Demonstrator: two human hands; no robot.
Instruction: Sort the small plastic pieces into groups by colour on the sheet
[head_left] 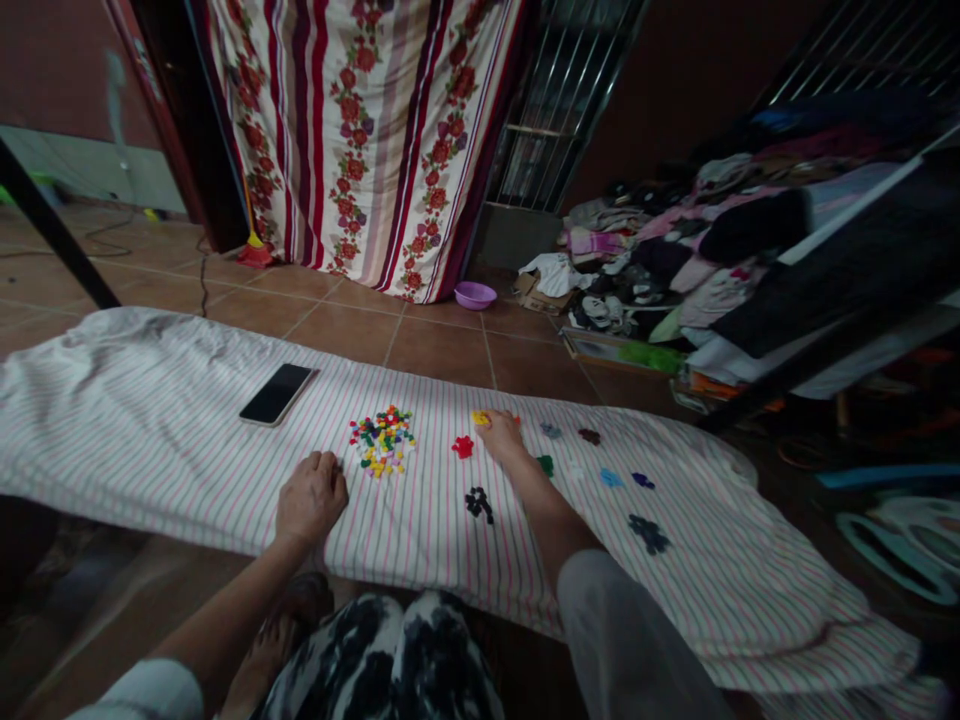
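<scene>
On the striped cloth lies a mixed heap of small coloured pieces. My left hand rests on the cloth at the heap's near left, its fingers curled; whatever they hold, if anything, is hidden. My right hand reaches over a small yellow group, fingertips pressed together at its edge. Left of that hand is a red group, and nearer me a black group. Rightward lie green, grey, brown, light blue, dark blue and dark grey groups.
A phone lies on the striped cloth at the left. Beyond are a flowered curtain, a purple basin and a red broom. Piled clothes fill the back right.
</scene>
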